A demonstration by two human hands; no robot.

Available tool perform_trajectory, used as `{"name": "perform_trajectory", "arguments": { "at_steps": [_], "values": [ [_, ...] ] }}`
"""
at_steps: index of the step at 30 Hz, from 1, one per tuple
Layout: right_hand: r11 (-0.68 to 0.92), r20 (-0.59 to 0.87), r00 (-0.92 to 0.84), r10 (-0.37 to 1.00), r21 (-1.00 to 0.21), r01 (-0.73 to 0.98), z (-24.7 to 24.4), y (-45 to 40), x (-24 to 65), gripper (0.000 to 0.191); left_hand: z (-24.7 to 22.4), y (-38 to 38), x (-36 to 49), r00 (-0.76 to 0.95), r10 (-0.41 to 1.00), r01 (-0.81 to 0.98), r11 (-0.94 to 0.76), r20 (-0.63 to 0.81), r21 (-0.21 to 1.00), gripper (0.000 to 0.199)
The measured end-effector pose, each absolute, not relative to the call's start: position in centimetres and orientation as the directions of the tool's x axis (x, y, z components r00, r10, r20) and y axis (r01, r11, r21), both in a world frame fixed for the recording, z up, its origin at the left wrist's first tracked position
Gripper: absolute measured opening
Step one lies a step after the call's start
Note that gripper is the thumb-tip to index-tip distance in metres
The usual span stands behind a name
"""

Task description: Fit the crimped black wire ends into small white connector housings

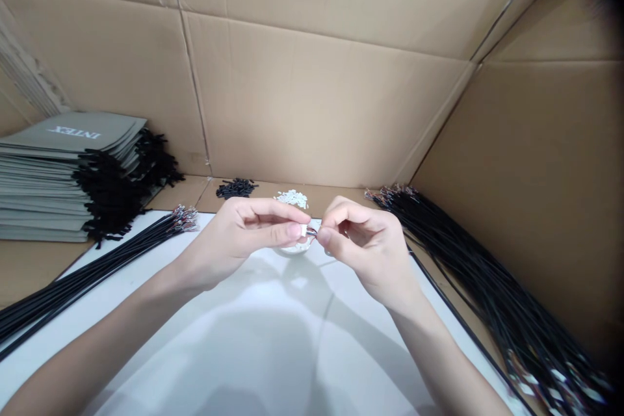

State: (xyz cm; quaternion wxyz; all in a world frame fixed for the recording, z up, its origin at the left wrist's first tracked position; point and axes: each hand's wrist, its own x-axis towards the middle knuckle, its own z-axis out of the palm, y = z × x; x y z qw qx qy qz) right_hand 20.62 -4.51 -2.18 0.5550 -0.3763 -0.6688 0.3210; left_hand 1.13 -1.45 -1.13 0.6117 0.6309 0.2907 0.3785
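Note:
My left hand (244, 231) pinches a small white connector (304, 230) between thumb and forefinger, above the middle of the white surface. Thin coloured wires (312, 232) run from the connector into the fingertips of my right hand (361, 237), which are closed on them. The two hands are close together, with only the connector and a short length of wire showing between them. Just behind and below the fingertips is a round white container (294, 250), partly hidden by the hands, with small white pieces in it.
Black cables (121, 247) with bared wire ends lie at left, and a larger cable bundle (468, 260) at right. Grey INTEX sheets (43, 188) are stacked far left. Small black pieces (236, 188) and white pieces (292, 198) lie before the cardboard wall (312, 104).

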Motion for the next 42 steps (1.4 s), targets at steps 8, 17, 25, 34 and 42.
{"name": "perform_trajectory", "arguments": {
  "at_steps": [8, 17, 25, 34, 42],
  "values": [
    [0.475, 0.466, -0.092, 0.88, -0.864, 0.167, -1.9, -4.8, 20.8, 0.014, -1.6, -1.4, 1.6, 0.514, 0.839, -0.096, -0.148, 0.177, 0.984, 0.007],
    [0.477, 0.475, -0.061, 0.878, -0.852, 0.217, -1.7, -5.2, 20.7, 0.016, -1.9, -1.7, 1.9, 0.468, 0.852, -0.09, -0.219, 0.235, 0.972, 0.006],
    [0.594, 0.6, -0.096, 0.794, -0.732, 0.334, -2.1, -5.3, 20.5, 0.018, -2.0, -2.3, 2.1, 0.416, 0.873, -0.122, -0.225, 0.256, 0.967, 0.009],
    [0.623, 0.621, -0.148, 0.77, -0.679, 0.388, -2.5, -5.1, 20.6, 0.018, -2.0, -2.4, 2.1, 0.37, 0.886, -0.078, -0.27, 0.279, 0.96, 0.02],
    [0.636, 0.624, -0.154, 0.766, -0.698, 0.329, -2.7, -4.7, 20.4, 0.017, -2.0, -2.4, 2.1, 0.394, 0.876, -0.116, -0.252, 0.278, 0.961, 0.02]
  ]
}}
